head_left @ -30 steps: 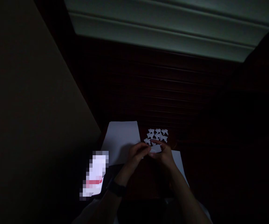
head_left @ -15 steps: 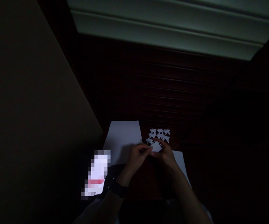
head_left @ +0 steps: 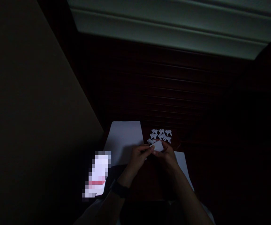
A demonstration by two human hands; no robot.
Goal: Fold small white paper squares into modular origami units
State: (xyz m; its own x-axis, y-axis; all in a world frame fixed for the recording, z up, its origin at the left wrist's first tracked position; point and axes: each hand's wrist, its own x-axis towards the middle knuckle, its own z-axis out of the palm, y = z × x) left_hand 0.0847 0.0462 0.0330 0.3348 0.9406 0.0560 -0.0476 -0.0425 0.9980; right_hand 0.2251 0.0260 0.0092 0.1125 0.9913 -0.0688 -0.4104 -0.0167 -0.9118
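Note:
Between my two hands is a small folded piece of white paper (head_left: 157,146), held above the dark table. My left hand (head_left: 139,156) pinches its left edge between thumb and fingers. On the other side my right hand (head_left: 167,155) grips the right edge, thumb below and fingers behind. Just beyond the paper lie several small folded paper figures (head_left: 161,134) set out in rows; the nearest ones are partly hidden by my fingers. The exact folds of the held paper are too dim to make out.
White paper sheets (head_left: 126,134) lie at the left of the table (head_left: 147,184). Another white sheet (head_left: 183,164) is partly behind my right forearm. A bright, blurred-out screen (head_left: 98,172) glows at lower left. A pale wall (head_left: 43,93) rises on the left, slatted panels ahead.
The fingers of my right hand have come down from the paper's top edge to its right side. More of the paper's face shows. My left hand stays nearly where it was.

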